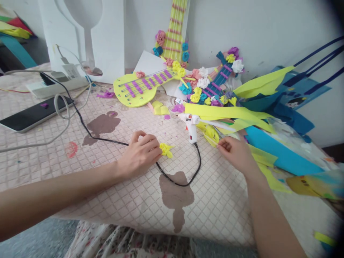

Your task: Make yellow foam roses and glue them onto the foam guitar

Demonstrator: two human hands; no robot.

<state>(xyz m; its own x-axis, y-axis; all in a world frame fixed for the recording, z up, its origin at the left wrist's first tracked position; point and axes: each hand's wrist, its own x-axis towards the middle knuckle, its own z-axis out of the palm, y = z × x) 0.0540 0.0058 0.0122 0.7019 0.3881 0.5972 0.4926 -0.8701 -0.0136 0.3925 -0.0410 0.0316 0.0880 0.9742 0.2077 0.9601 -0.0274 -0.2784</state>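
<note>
My left hand rests low over the table, its fingers closed on the edge of a small yellow crepe-paper flower. The black cord of the glue gun runs under that hand. My right hand is pinched beside a crumpled yellow paper piece; a thin pale strip seems to reach its fingertips, but I cannot make out what they hold. Between my hands and farther back, a white hot glue gun lies apart from both, a clear glue stick sticking out of its rear.
Behind lie a yellow paper guitar and a blue guitar with paper flowers. Yellow crepe strips and a blue sheet cover the right side. A phone and a power strip lie left.
</note>
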